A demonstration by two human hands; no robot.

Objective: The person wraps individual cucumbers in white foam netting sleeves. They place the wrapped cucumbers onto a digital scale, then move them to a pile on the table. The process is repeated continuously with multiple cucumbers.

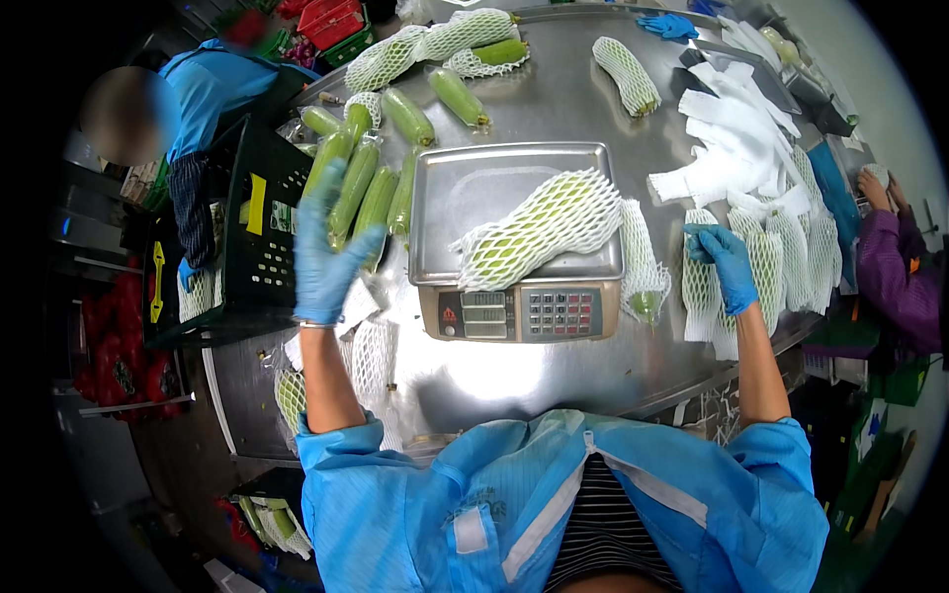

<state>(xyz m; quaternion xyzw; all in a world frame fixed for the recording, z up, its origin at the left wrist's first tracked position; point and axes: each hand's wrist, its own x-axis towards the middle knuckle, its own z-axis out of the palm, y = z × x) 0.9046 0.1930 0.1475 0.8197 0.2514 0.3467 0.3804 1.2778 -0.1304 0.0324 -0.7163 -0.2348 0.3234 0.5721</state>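
Observation:
My left hand [326, 248], in a blue glove, is spread and slightly blurred over the left side of the steel table, beside several green gourd-like vegetables in clear film [356, 185]. A vegetable pair in white foam netting [545, 226] lies across the tray of a digital scale [511, 159] in front of me. My right hand [715, 256], also gloved, is at the right over netted vegetables [764, 259], its fingers bent at the upper end of a white foam net sleeve [699, 296]. Whether it grips the sleeve is unclear. Another netted vegetable [641, 259] lies just right of the scale.
A dark green crate [256, 289] with netted vegetables stands at the left, where a co-worker's gloved hand [187, 274] reaches in. White foam sleeves [730, 133] are heaped at the right back. Another person's purple sleeve [901, 259] is at the far right. Blue gloves [667, 27] lie at the back.

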